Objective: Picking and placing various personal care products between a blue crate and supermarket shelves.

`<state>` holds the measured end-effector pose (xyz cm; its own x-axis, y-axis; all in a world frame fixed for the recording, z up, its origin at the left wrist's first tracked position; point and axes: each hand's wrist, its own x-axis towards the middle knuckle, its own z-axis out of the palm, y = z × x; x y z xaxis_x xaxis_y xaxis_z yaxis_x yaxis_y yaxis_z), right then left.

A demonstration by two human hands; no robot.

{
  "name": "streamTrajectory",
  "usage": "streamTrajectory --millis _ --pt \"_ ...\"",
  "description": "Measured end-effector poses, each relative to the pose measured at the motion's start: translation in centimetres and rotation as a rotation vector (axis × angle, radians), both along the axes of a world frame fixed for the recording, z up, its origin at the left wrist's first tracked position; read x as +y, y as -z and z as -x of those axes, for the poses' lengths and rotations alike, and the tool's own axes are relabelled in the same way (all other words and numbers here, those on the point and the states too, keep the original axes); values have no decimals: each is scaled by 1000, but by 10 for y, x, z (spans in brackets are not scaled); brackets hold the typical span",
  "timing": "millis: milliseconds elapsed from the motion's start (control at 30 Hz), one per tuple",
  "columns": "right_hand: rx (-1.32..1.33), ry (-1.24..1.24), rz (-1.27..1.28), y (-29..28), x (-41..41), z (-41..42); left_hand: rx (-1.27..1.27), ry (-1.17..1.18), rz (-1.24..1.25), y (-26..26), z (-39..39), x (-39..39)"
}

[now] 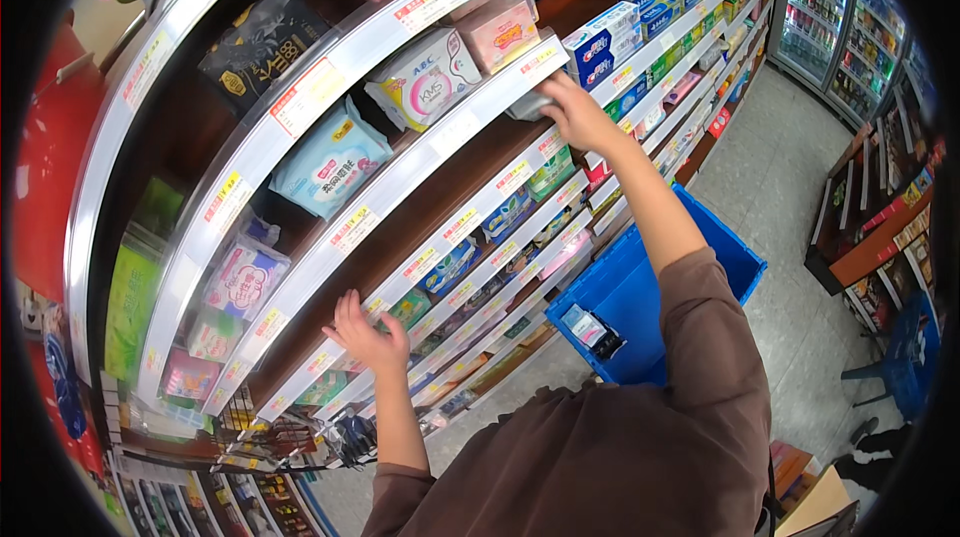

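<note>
My right hand (pixel 574 115) reaches in at the right end of a brown store shelf (pixel 442 181), just below a price rail (pixel 457 130). Its thumb is beside a greyish packet (pixel 529 106); some of the fingers are hidden by the rail, so the grip is unclear. Lower left, my left hand (pixel 375 338) is at the front edge of the same shelf, fingers apart and holding nothing. On the shelf above stand a light blue pad pack (pixel 334 162), a white pad pack (pixel 426 78) and a pink box (pixel 499 33).
A blue plastic crate (pixel 720 256) stands on the floor at my right, with a small packet (pixel 589 328) inside. Toothpaste boxes (pixel 600 42) fill the neighbouring shelves. Glass-door drink coolers (pixel 817 19), a blue stool (pixel 904 357) and a person's feet (pixel 862 451) are farther right.
</note>
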<state>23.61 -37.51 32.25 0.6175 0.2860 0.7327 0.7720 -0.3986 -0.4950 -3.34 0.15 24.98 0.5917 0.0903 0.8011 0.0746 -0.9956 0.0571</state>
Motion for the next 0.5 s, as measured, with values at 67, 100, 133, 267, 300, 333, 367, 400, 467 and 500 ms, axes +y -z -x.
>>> streamTrajectory --millis 67,100,133,267,300,333,367,400,467,500 --pt "74 8 42 -7 -2 -17 -7 -2 10 2 -4 -1" --pt "164 -10 25 -10 -5 -29 -20 -2 14 4 -8 -1" --pt "252 -30 7 -14 -6 -38 -35 -5 18 4 -9 -2" --pt "130 93 57 -15 13 -37 -50 -21 -1 2 -10 -2" --pt "35 140 87 -11 15 -39 -52 -20 -6 2 -10 -3" --pt "31 128 105 -8 14 -42 -54 -17 -10 3 -10 -4" --pt "34 132 105 -5 10 -45 -51 -13 -11 3 -12 -5" --pt "153 -11 33 -11 9 -40 -74 -10 -4 3 -12 -4" --pt "355 -232 -65 -23 6 -27 -117 -10 -4 6 -12 -3" --pt "357 -228 -67 -23 5 -27 -115 -6 -5 5 -13 -4"
